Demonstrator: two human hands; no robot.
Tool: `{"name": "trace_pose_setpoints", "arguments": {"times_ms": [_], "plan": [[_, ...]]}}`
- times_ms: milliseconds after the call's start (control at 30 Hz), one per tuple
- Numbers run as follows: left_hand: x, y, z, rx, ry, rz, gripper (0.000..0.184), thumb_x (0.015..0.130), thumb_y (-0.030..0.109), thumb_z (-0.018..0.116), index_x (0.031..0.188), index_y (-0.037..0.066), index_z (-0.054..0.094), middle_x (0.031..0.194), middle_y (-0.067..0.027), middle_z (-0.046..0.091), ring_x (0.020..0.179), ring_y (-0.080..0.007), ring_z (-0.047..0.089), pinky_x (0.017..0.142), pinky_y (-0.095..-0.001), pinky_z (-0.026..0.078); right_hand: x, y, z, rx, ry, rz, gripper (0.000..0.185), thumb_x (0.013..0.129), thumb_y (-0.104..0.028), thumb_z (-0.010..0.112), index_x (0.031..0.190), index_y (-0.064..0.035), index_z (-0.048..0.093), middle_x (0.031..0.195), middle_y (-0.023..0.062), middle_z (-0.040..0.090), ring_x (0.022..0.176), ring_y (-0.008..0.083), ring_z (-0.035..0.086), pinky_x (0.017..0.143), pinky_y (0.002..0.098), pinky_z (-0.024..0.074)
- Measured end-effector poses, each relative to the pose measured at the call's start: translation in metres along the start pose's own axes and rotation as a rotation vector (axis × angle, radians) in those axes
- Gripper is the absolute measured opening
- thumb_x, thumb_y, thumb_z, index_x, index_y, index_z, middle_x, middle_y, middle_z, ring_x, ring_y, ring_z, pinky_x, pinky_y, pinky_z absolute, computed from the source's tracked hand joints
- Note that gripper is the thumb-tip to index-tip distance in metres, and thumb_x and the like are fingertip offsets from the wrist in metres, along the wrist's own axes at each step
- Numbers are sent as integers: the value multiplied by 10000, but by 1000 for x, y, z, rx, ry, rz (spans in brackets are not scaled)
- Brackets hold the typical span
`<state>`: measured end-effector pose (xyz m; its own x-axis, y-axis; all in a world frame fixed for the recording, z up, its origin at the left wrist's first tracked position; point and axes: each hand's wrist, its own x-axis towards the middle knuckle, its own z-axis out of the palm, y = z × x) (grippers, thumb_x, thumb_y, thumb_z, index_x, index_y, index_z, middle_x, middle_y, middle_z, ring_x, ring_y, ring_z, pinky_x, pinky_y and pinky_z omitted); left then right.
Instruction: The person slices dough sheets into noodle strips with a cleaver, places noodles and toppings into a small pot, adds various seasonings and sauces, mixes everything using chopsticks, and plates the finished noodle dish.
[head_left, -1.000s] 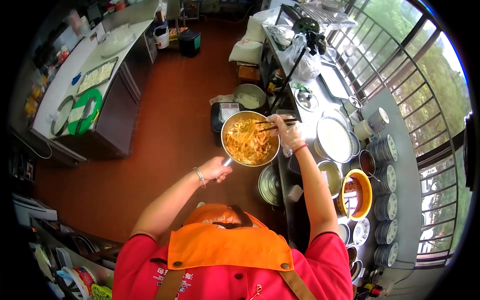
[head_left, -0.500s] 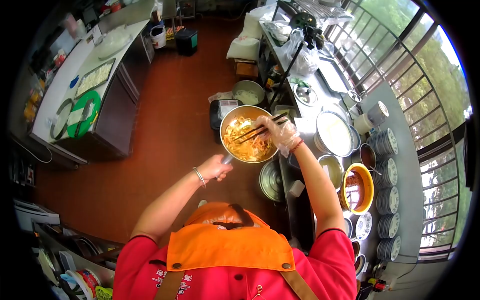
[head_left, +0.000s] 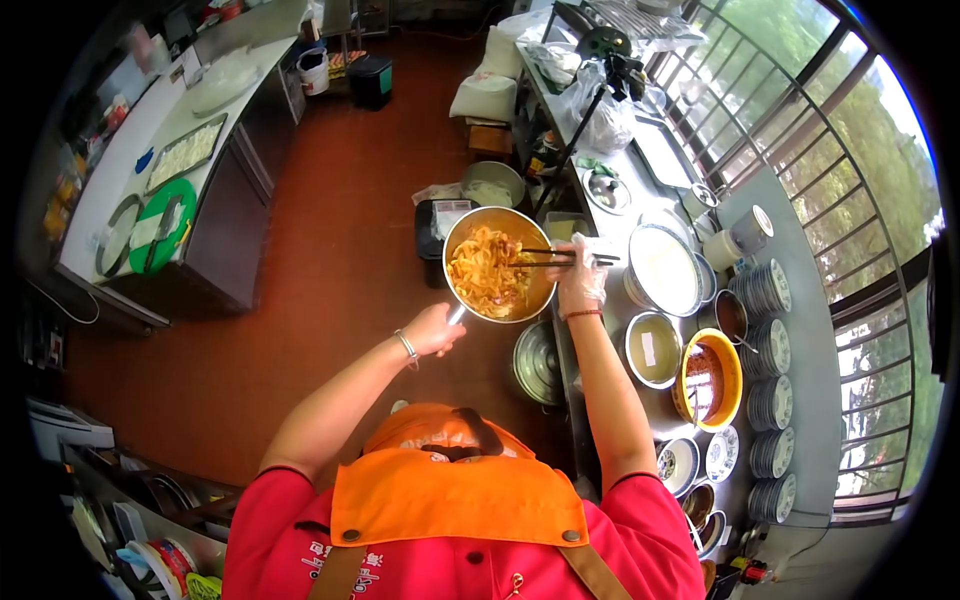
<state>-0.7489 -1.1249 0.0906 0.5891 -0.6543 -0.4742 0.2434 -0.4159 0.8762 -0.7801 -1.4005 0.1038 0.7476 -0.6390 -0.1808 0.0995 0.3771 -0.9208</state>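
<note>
My left hand [head_left: 435, 331] is closed round the handle of a round metal pan [head_left: 540, 232], holding it out in front of me. Inside lie reddish-orange noodles [head_left: 486, 266], mostly gathered at the left and middle. My right hand [head_left: 579, 280], in a clear plastic glove, grips a pair of dark chopsticks [head_left: 540, 257]. Their tips reach left over the pan's rim into the noodles. The chopsticks lie almost level, with their back ends sticking out to the right of the hand.
At right, a counter holds a yellow bowl of red sauce [head_left: 735, 368], a large white-filled basin [head_left: 664, 268], a bowl of pale liquid [head_left: 653, 349] and plate stacks [head_left: 770, 402]. A lidded pot [head_left: 538, 362] stands below the pan. Another counter [head_left: 110, 190] runs along the left.
My right hand has swung slightly right and turned, bringing the chopsticks from slanted to nearly level. The noodles have shifted and bunched in the pan. The left hand stays on the handle.
</note>
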Motion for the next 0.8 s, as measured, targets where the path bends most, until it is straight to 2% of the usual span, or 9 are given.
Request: {"name": "trace_pose_setpoints", "arguments": {"times_ms": [33, 67, 167, 300, 433, 533, 600, 700, 800], "plan": [[0, 2, 3, -9, -7, -7, 161, 879, 109, 615, 926, 33, 481, 658, -34, 539, 478, -93, 503, 413, -238, 420, -15, -10, 20, -7, -9, -49, 322, 979, -283, 515, 882, 1, 633, 791, 109, 686, 517, 149, 570, 437, 272, 455], [1, 3, 4, -40, -26, -5, 161, 878, 109, 615, 924, 33, 481, 656, -33, 537, 477, -93, 499, 415, -238, 421, -20, -6, 23, -31, -221, -95, 307, 969, -267, 539, 853, -8, 657, 804, 104, 693, 532, 141, 590, 458, 265, 473], [1, 6, 0, -128, -55, -4, 157, 878, 108, 614, 916, 35, 480, 656, -32, 531, 479, -91, 491, 420, -238, 420, -34, -39, 34, -545, -395, -95, 308, 970, -297, 567, 931, -9, 669, 731, 52, 632, 530, 124, 578, 507, 256, 520], [-1, 9, -4, -194, -68, 0, 172, 854, 97, 618, 878, 37, 458, 655, -27, 512, 491, -93, 488, 413, -247, 409, -6, -46, 27, -521, -249, -194, 253, 928, -244, 573, 895, -22, 688, 804, 59, 688, 592, 111, 621, 560, 257, 509], [1, 16, -11, -153, -75, 0, 183, 843, 88, 621, 874, 34, 449, 651, -22, 495, 500, -95, 490, 409, -249, 399, -33, -64, 46, -732, -488, -14, 246, 913, -238, 618, 974, -16, 705, 777, 71, 672, 575, 122, 624, 539, 239, 526], [-1, 10, -14, -183, -79, -19, 184, 847, 88, 623, 883, 30, 452, 656, -22, 498, 507, -94, 493, 409, -249, 398, 0, -60, 35, -618, -299, -178, 243, 914, -223, 583, 951, -19, 710, 735, 63, 661, 546, 119, 613, 524, 233, 514], [0, 11, -11, -172, -84, -9, 183, 850, 89, 624, 886, 28, 454, 657, -22, 499, 512, -94, 494, 410, -249, 397, 3, -43, 37, -513, -383, -182, 258, 955, -223, 546, 945, -25, 710, 766, 66, 673, 566, 120, 624, 547, 236, 523], [0, 14, -16, -177, -84, -16, 184, 853, 91, 626, 889, 28, 457, 660, -21, 499, 515, -91, 492, 412, -248, 396, -18, -52, 46, -841, -568, -44, 231, 952, -216, 555, 970, -62, 726, 794, 61, 686, 589, 115, 637, 550, 227, 530], [-3, 9, -17, -192, -94, -40, 183, 854, 92, 627, 894, 31, 458, 660, -18, 496, 517, -89, 488, 413, -247, 392, 11, -53, 34, -619, -381, -154, 207, 924, -206, 600, 913, -28, 705, 766, 48, 680, 572, 106, 611, 552, 235, 506]]}}
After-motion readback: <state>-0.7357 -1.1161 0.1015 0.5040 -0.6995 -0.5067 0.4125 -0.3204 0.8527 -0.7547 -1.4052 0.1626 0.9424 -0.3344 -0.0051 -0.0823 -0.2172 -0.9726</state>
